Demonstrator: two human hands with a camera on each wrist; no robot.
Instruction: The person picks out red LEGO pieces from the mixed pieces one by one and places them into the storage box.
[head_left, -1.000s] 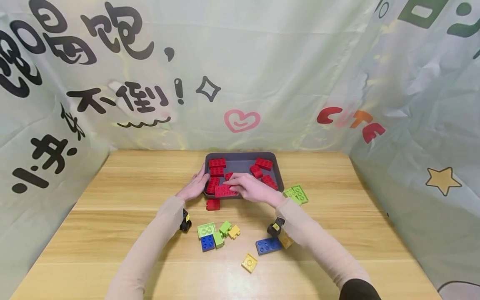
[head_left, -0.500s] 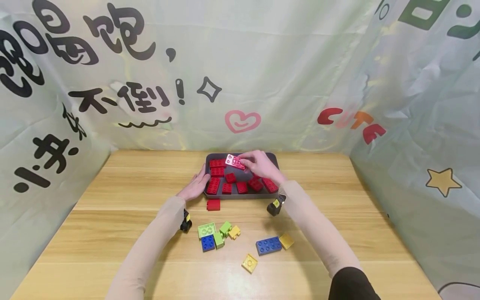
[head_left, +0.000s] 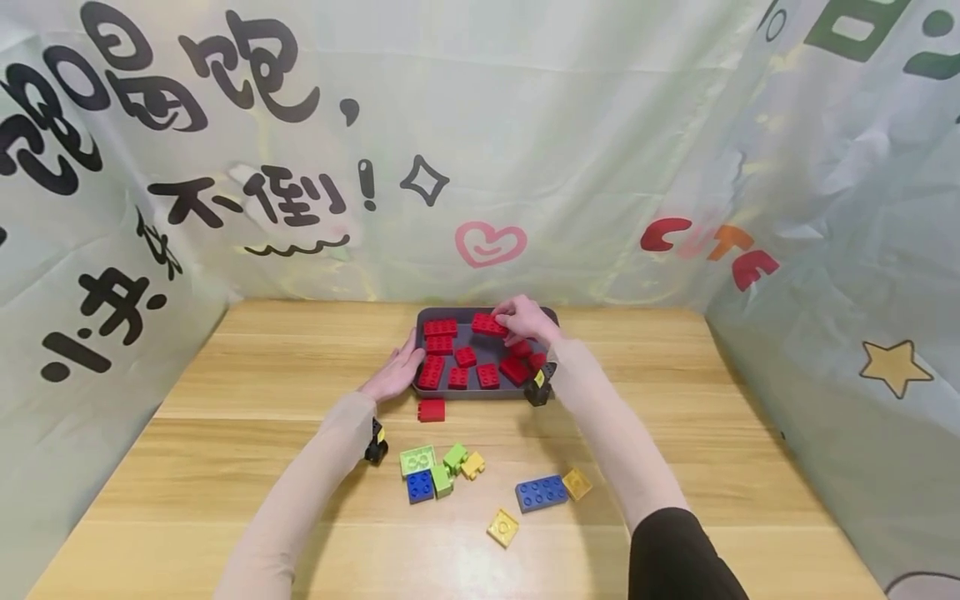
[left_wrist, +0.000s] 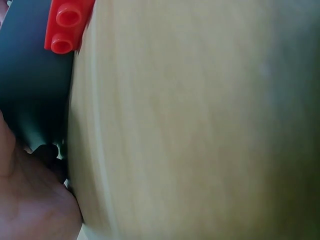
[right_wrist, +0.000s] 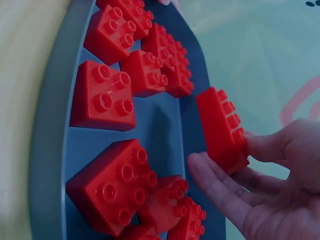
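My right hand (head_left: 525, 319) pinches a red eight-stud building brick (right_wrist: 220, 132) between thumb and fingers, over the back part of a dark grey tray (head_left: 480, 395). In the right wrist view the brick is tilted, studs toward the thumb, and a shadow falls on the tray floor. My left hand (head_left: 396, 371) lies along the tray's left wall, fingers straight against it. Several other red bricks (right_wrist: 102, 95) sit in the tray, mostly studs up. One more red brick (head_left: 431, 410) lies on the table just in front of the tray's near left corner.
In front of the tray, on the wooden table (head_left: 262, 467), lie light green bricks (head_left: 417, 460), a small blue brick (head_left: 421, 486) and a yellow one (head_left: 472, 465). Further right are a long blue brick (head_left: 542, 493) and yellow pieces (head_left: 502, 527). A printed cloth (head_left: 525, 150) stands behind.
My right hand has carried the red brick from the tray's near left edge to its back, then slightly right. The light green piece right of the tray no longer shows. My left hand stays put.
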